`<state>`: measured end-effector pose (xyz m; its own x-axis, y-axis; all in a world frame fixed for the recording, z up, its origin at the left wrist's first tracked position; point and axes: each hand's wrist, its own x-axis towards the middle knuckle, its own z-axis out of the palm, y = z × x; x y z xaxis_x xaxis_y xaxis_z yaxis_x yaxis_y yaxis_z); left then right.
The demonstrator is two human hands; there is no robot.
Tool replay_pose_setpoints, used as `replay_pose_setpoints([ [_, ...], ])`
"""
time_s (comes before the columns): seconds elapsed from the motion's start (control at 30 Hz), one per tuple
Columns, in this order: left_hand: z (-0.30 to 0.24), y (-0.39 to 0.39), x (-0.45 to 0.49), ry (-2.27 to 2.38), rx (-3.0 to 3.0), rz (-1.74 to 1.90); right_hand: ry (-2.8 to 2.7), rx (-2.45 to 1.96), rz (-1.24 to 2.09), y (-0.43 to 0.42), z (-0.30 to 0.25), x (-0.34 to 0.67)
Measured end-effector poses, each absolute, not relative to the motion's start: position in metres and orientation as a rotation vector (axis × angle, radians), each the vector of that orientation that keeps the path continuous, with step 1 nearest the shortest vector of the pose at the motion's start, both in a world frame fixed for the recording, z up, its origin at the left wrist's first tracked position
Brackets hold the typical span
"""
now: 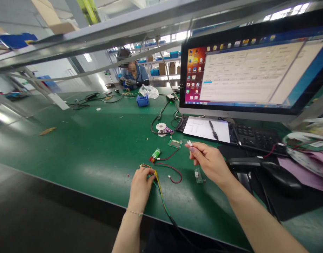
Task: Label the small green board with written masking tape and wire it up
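Observation:
My left hand (141, 184) is closed around a bundle of yellow and green wires (161, 196) near the table's front edge. My right hand (207, 161) is raised to the right, thumb and fingers pinching a small white connector (189, 143). Just below it is a small circuit board (198, 176); I cannot tell whether it hangs or lies flat. Between the hands sit a green-wrapped battery pack (155, 154) and a red-black lead (177, 182) with a white plug. Beyond them lies another circuit board with a grey display (175, 143).
A monitor (245, 70) stands at the right, with paper (203, 128), a pen (213, 130) and a keyboard (256, 135) before it. A handheld scanner (277, 175) lies right of my right forearm. A spool (161, 129) and blue bin (142, 101) are farther back. A gloved co-worker (136, 75) sits opposite.

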<state>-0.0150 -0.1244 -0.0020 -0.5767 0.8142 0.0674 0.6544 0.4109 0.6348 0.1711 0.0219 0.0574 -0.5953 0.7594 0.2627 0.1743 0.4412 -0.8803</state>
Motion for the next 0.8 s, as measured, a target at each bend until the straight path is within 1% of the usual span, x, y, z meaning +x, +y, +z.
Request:
replay_pose_setpoints([
  [0.1,-0.007,-0.131,-0.036,2.569,1.166,0.895,-2.126,-0.633,1.002,0.014,0.06,0.168],
  [0.17,-0.011,-0.134,-0.052,2.681,1.065,0.871,-2.188,-0.571,0.971,0.008,0.059,0.165],
  [0.23,-0.016,-0.135,-0.068,2.739,1.009,0.832,-2.205,-0.542,1.041,0.001,0.055,0.16],
  [0.37,-0.023,-0.136,-0.085,2.711,1.014,0.773,-2.141,-0.582,1.207,-0.011,0.045,0.154],
  [0.47,-0.02,-0.134,-0.077,2.69,1.048,0.796,-2.123,-0.625,1.295,-0.02,0.037,0.151],
  [0.57,-0.012,-0.128,-0.055,2.624,1.153,0.845,-2.224,-0.551,1.321,-0.035,0.025,0.148],
  [0.63,-0.007,-0.124,-0.041,2.553,1.242,0.863,-2.377,-0.501,1.246,-0.047,0.013,0.146],
  [0.8,-0.005,-0.12,-0.029,2.49,1.323,0.869,-2.773,-0.532,0.871,-0.066,-0.018,0.151],
])
